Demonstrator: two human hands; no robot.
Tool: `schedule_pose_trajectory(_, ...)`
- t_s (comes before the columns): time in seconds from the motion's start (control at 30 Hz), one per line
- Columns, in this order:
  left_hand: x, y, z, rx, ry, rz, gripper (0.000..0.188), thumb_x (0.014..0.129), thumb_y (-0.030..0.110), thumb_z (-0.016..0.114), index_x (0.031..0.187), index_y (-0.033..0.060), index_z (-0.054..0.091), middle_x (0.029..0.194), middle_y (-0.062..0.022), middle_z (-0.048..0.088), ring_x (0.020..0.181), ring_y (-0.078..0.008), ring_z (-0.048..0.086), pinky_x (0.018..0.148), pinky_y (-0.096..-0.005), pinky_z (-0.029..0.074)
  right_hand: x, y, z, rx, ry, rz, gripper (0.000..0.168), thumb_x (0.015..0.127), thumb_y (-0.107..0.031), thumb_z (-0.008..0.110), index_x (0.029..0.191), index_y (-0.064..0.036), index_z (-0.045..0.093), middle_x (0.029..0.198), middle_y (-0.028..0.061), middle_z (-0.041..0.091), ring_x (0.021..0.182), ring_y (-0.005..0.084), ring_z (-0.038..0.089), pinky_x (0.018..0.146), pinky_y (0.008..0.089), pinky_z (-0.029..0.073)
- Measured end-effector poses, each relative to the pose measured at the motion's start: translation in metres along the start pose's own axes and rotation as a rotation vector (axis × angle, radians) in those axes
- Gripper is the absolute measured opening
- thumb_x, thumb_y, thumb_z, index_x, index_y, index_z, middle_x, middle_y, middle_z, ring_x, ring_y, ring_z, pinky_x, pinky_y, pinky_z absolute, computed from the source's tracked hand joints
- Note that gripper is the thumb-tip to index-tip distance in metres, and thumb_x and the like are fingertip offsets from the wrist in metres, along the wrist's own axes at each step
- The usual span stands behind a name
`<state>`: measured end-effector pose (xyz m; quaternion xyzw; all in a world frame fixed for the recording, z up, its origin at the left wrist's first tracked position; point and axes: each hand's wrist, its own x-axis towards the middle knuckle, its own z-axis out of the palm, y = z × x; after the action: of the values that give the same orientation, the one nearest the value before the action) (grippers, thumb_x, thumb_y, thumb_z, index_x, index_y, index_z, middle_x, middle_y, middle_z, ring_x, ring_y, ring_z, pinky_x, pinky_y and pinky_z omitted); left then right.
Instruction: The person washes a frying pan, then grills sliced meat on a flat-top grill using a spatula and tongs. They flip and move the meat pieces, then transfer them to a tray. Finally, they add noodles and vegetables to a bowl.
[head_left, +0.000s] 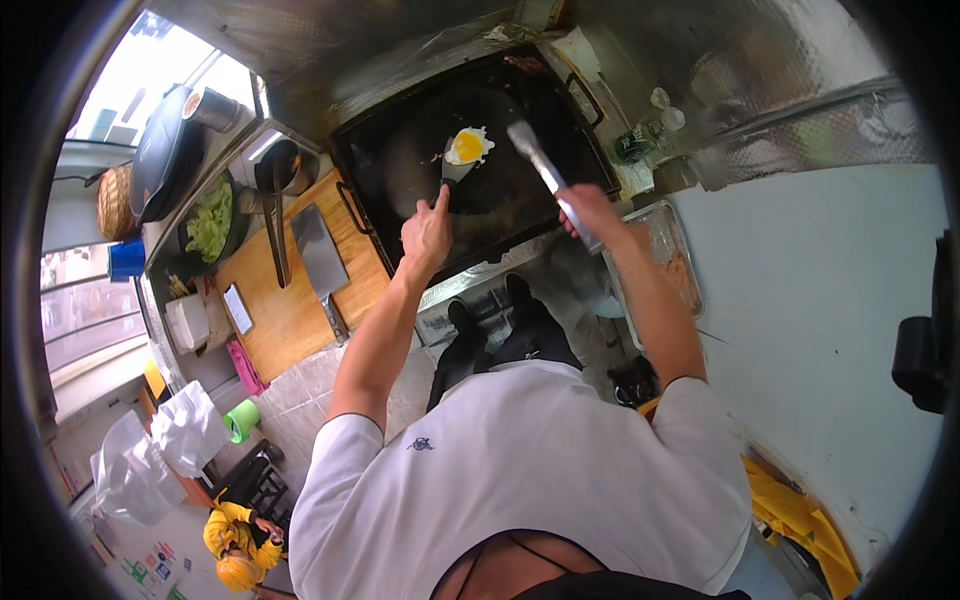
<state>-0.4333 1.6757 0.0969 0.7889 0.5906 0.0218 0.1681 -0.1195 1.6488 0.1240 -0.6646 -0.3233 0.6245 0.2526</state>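
A fried egg (466, 147) with a bright yolk lies at the middle of a black griddle (397, 187), on or against the blade of a spatula (457, 174). My left hand (429, 232) grips the spatula's dark handle, one finger stretched along it. My right hand (591, 214), slightly blurred, holds metal tongs (546, 169); their tips are above or on the griddle, to the right of the egg, touching no food that I can make out. Some browned food (523, 64) lies at the griddle's far right corner.
Left of the griddle, a wooden cutting board (262, 307) bears a cleaver (319, 251) and a phone (238, 308). Beyond are a bowl of lettuce (210, 225) and a pot (286, 166). A metal tray (690, 277) stands at right. A person in yellow (236, 540) sits at lower left.
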Motion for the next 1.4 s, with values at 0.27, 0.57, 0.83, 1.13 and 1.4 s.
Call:
schedule_pose_trajectory(0.27,-0.035,-0.013,-0.054,0.06,-0.111,0.053,0.056,0.084,0.014,0.061,0.139,0.0194,0.05,0.099,-0.0206,0.058,0.08,-0.0379,0.065,0.066,-0.0469,0.052,0.034,0.026,0.068,0.317,-0.118,-0.001,0.024,0.092,-0.026,0.059,0.089,-0.002,0.062,0.067,0.0057,0.062,0.052,0.0141,0.058,0.047,0.0291,0.047)
schedule_pose_trajectory(0.57,-0.091,-0.04,-0.067,-0.066,0.02,-0.028,0.05,0.085,0.015,0.062,0.134,0.0199,0.056,0.09,-0.0183,0.06,0.078,-0.0378,0.063,0.067,-0.0469,0.052,0.023,-0.019,0.095,-1.064,0.432,-0.755,0.019,0.085,-0.022,0.059,0.089,-0.004,0.061,0.081,0.0154,0.067,0.071,0.0329,0.067,0.061,0.0447,0.054)
schedule_pose_trajectory(0.83,-0.093,-0.062,-0.036,-0.996,-0.073,-0.33,0.046,0.094,0.024,0.061,0.134,0.005,0.052,0.081,-0.0094,0.065,0.058,-0.0172,0.058,0.052,-0.0308,0.047,-0.04,0.03,0.103,-0.842,0.437,-0.519,0.036,0.082,-0.031,0.065,0.1,-0.001,0.057,0.084,0.0171,0.067,0.075,0.0375,0.066,0.067,0.0477,0.052)
schedule_pose_trajectory(1.13,-0.061,0.034,-0.005,-1.43,-0.538,-0.266,0.022,0.098,0.02,0.055,0.112,0.0033,0.055,0.079,-0.0098,0.066,0.049,-0.011,0.051,0.041,-0.0233,0.034,-0.189,0.164,-0.008,-0.397,0.826,0.046,0.043,0.09,-0.041,0.057,0.103,0.0,0.06,0.078,0.0205,0.067,0.077,0.0414,0.065,0.069,0.0486,0.05)
schedule_pose_trajectory(1.4,-0.053,0.216,0.073,-0.779,-0.722,0.078,0.035,0.094,0.023,0.056,0.115,-0.0044,0.057,0.077,-0.0103,0.067,0.056,-0.0172,0.061,0.055,-0.0298,0.049,-0.135,0.23,-0.064,-0.868,0.766,0.1,0.035,0.087,-0.03,0.057,0.093,0.004,0.063,0.079,0.0232,0.068,0.072,0.0406,0.067,0.066,0.05,0.053)
